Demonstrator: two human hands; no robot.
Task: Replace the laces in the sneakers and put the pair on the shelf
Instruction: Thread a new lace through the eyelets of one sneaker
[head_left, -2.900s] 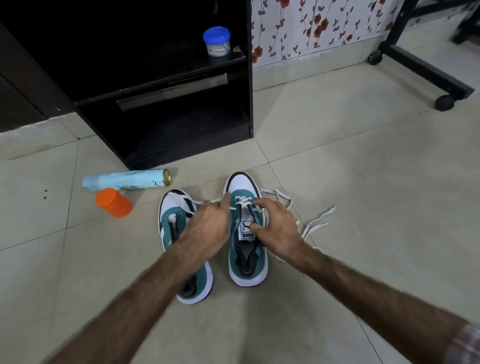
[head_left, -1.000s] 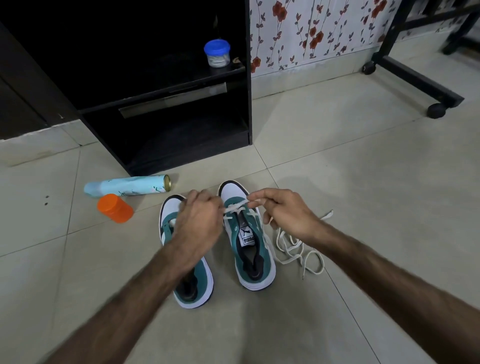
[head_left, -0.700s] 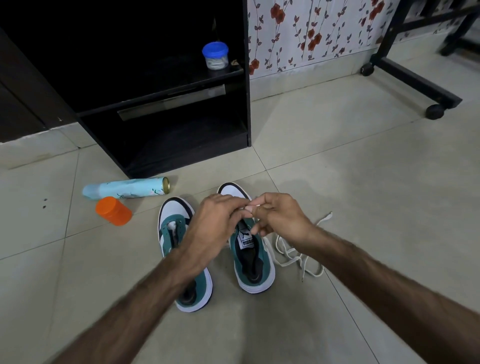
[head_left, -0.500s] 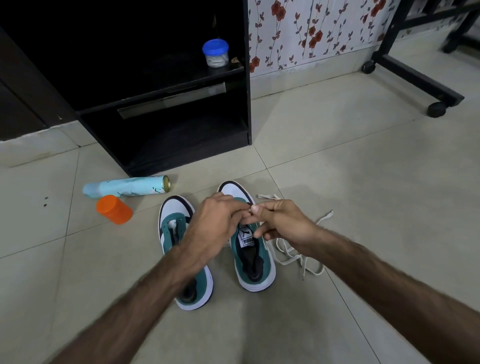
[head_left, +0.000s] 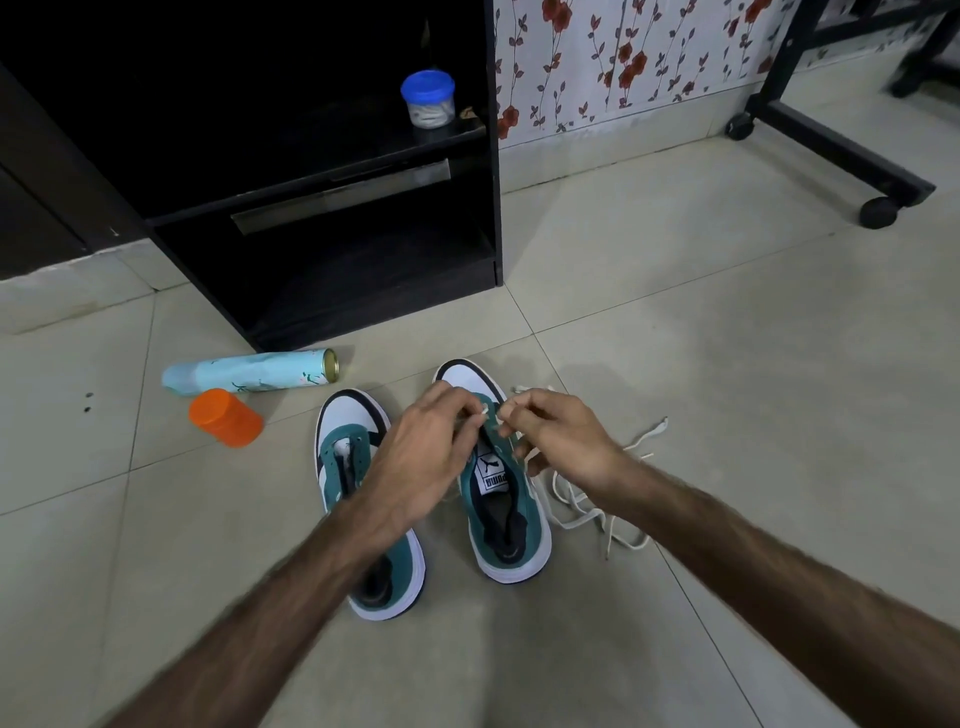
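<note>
Two teal-and-white sneakers stand side by side on the tiled floor, toes pointing away from me. The left sneaker (head_left: 343, 457) has bare eyelets, and my forearm crosses its heel. Over the front of the right sneaker (head_left: 506, 525) my left hand (head_left: 421, 457) pinches a white lace end. My right hand (head_left: 558, 436) pinches the white lace (head_left: 582, 506) on the shoe's other side, with its loose length coiled on the floor to the right. The black shelf unit (head_left: 363, 260) stands open just beyond the shoes.
A light blue spray can (head_left: 249, 371) lies on its side left of the shoes, with an orange cap (head_left: 226, 418) beside it. A blue-lidded jar (head_left: 427, 98) sits on the upper shelf. A black wheeled frame (head_left: 841, 156) stands at the far right, near floral wallpaper.
My hands met over the right sneaker's front and have drawn slightly apart again, each pinching lace. The loose lace gathered into a coil on the floor at the right.
</note>
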